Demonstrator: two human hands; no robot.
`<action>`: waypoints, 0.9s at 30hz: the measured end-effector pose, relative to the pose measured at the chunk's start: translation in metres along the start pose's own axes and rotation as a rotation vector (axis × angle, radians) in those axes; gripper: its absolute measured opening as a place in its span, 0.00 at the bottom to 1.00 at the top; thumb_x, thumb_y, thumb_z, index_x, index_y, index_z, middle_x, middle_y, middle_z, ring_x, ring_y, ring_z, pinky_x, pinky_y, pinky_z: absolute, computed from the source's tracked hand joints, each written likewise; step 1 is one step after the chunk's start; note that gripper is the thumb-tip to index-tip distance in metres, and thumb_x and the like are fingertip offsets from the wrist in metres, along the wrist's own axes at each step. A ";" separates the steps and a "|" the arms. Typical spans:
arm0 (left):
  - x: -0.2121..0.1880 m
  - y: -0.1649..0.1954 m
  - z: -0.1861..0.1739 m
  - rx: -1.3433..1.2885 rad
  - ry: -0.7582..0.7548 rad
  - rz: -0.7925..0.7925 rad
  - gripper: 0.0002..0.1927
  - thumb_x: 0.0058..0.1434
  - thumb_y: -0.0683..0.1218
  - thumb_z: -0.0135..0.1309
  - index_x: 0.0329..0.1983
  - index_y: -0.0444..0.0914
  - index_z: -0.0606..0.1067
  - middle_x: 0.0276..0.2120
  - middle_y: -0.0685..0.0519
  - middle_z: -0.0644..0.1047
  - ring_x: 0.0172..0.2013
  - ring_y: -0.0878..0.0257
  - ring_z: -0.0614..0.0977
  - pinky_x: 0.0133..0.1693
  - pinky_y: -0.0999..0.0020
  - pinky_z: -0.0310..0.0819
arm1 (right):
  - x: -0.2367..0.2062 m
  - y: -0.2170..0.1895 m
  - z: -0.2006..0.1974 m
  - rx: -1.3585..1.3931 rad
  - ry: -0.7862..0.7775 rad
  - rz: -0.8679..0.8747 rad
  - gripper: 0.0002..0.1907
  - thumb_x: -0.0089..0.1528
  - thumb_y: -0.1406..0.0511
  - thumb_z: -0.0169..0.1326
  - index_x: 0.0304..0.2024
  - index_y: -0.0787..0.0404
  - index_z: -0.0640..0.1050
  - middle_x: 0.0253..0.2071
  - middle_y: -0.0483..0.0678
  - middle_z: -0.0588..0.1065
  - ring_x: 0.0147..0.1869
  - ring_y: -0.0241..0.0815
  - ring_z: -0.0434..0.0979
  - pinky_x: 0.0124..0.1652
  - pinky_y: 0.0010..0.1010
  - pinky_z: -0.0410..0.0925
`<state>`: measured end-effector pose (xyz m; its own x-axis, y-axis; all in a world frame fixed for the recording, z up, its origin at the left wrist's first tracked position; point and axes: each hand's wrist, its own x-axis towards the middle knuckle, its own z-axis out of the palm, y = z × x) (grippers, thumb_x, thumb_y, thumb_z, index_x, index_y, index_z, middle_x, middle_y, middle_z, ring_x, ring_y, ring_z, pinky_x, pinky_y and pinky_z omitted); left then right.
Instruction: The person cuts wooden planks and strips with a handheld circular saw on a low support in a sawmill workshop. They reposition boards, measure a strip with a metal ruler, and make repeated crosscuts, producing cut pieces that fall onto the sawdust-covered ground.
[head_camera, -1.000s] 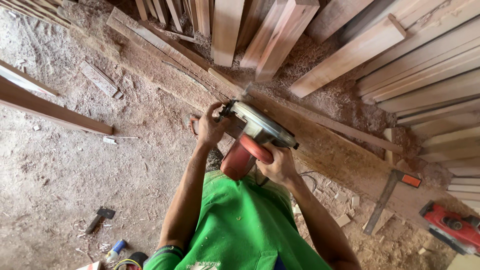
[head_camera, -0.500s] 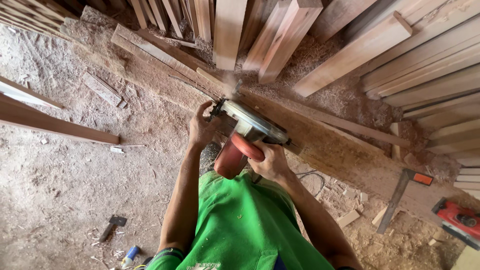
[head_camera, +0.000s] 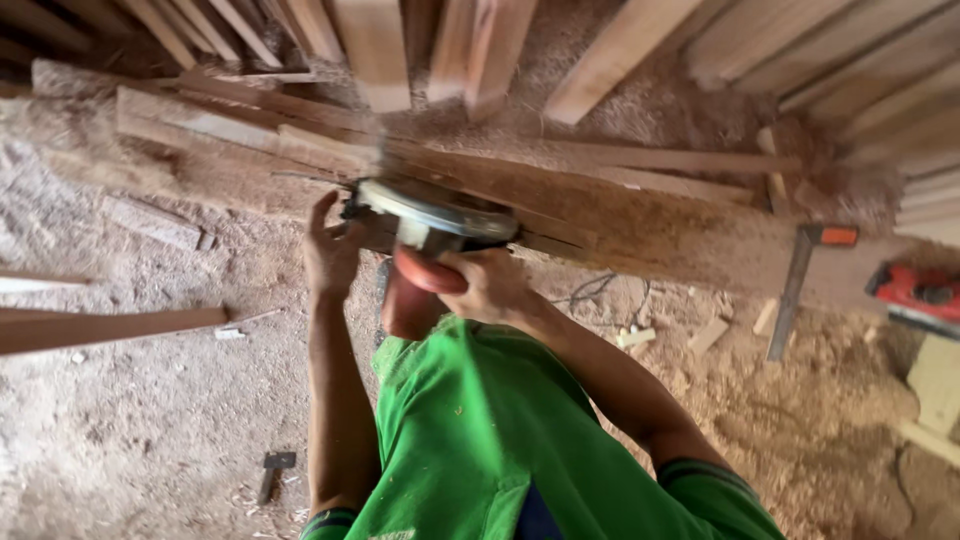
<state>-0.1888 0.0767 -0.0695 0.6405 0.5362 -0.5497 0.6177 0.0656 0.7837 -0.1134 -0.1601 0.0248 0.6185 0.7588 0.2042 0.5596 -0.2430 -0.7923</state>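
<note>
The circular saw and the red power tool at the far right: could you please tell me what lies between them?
In the head view, between the circular saw and the red power tool lie a sawdust-covered plank and an orange-headed square.

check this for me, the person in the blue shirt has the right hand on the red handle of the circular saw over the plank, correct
Not quite: the shirt is green, as the head view shows. The rest holds: the right hand grips the red handle of the circular saw over the plank.

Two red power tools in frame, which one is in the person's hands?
The circular saw at centre, on the long plank: right hand grips its red handle, left hand beside it. The other red tool lies untouched at far right.
</note>
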 end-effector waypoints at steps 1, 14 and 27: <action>0.001 0.002 -0.004 -0.011 0.000 -0.001 0.36 0.59 0.40 0.55 0.73 0.39 0.64 0.44 0.43 0.84 0.44 0.57 0.86 0.43 0.61 0.84 | 0.004 -0.001 0.005 0.018 0.015 -0.027 0.05 0.60 0.68 0.61 0.39 0.59 0.79 0.29 0.50 0.79 0.28 0.45 0.80 0.29 0.37 0.73; 0.043 -0.010 -0.056 -0.251 -0.025 0.076 0.38 0.58 0.37 0.57 0.73 0.32 0.62 0.44 0.42 0.82 0.41 0.60 0.85 0.41 0.70 0.81 | 0.053 -0.015 0.044 0.019 -0.002 0.020 0.05 0.59 0.68 0.60 0.38 0.60 0.79 0.30 0.51 0.79 0.31 0.50 0.81 0.32 0.39 0.72; 0.062 -0.003 -0.085 -0.198 -0.044 0.060 0.37 0.57 0.37 0.57 0.71 0.35 0.62 0.39 0.42 0.83 0.35 0.60 0.85 0.32 0.69 0.76 | 0.076 -0.030 0.072 -0.044 -0.019 0.123 0.06 0.57 0.66 0.63 0.36 0.57 0.79 0.30 0.52 0.79 0.33 0.55 0.81 0.32 0.43 0.73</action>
<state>-0.1896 0.1816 -0.0812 0.6951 0.5075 -0.5092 0.4792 0.2009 0.8544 -0.1228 -0.0513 0.0225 0.6734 0.7331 0.0959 0.5044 -0.3606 -0.7846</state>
